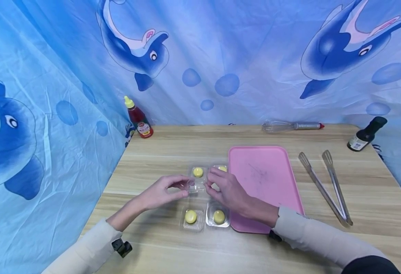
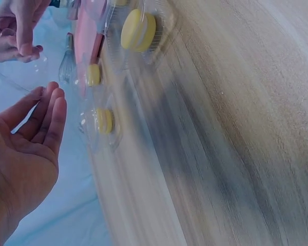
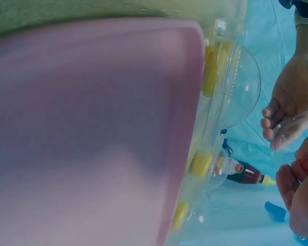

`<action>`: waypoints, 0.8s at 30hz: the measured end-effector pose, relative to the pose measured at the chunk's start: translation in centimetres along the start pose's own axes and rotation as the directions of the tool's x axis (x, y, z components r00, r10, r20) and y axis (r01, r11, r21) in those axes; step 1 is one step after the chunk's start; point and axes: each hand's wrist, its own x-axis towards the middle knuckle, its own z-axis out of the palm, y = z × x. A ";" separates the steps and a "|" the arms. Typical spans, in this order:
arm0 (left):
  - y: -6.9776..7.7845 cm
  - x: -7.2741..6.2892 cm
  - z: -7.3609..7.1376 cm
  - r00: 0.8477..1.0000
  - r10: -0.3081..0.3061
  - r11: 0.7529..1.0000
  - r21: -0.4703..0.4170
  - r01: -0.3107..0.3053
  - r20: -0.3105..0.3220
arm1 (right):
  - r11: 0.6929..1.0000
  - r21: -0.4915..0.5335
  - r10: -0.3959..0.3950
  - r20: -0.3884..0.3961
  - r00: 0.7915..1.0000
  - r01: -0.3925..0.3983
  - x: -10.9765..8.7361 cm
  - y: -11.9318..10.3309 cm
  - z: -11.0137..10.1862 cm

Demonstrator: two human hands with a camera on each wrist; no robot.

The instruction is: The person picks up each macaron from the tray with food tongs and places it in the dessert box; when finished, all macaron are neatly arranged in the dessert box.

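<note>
Above the table, a clear plastic box or lid [image 1: 196,187] is held between both hands; its exact shape is hard to make out. My left hand [image 1: 168,191] pinches its left side between thumb and fingertips. On the other side, the bent fingers and thumb of my right hand [image 1: 225,189] pinch it. Around the hands sit clear boxes with yellow macarons: a far-left macaron [image 1: 198,172], a far-right macaron [image 1: 222,168] partly behind the right hand, a near-left macaron [image 1: 190,216] and a near-right macaron [image 1: 219,217]. Domed lids [image 3: 245,87] cover boxes in the right wrist view.
A pink tray [image 1: 265,167] lies right of the boxes, under the right forearm. Metal tongs [image 1: 327,186] lie spread beyond it. At the back are a whisk [image 1: 289,126], a red sauce bottle [image 1: 142,122] on the left and a dark bottle [image 1: 365,135] on the right.
</note>
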 end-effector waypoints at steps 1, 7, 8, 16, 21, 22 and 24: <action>0.0 0.0 0.0 1.000 -0.003 1.000 0.002 0.003 -0.001 | 1.000 0.005 0.008 0.009 1.000 -0.008 0.0 0.0 0.0; -0.5 -0.4 -0.2 0.998 0.055 0.995 0.081 -0.055 0.001 | 0.989 0.050 0.129 0.182 0.975 -0.141 -0.2 -0.5 -0.6; -0.6 -0.4 -0.2 0.997 0.080 0.992 0.099 -0.080 0.006 | 0.983 0.047 0.164 0.221 0.961 -0.178 -0.3 -0.6 -0.8; -1.2 -1.0 0.1 0.981 0.191 0.953 0.233 -0.193 0.032 | 0.927 -0.016 0.353 0.372 0.859 -0.374 -1.2 -1.6 -1.2; -1.4 -1.7 0.6 0.976 0.205 0.917 0.332 -0.219 0.077 | 0.942 -0.030 0.321 0.378 0.868 -0.335 -1.8 -2.2 -0.5; -1.4 -1.8 0.7 0.973 0.211 0.902 0.365 -0.229 0.090 | 0.943 -0.040 0.320 0.383 0.866 -0.331 -1.9 -2.4 -0.4; -1.4 -2.1 0.9 0.969 0.216 0.866 0.435 -0.245 0.116 | 0.944 -0.065 0.321 0.397 0.860 -0.323 -2.2 -2.6 -0.2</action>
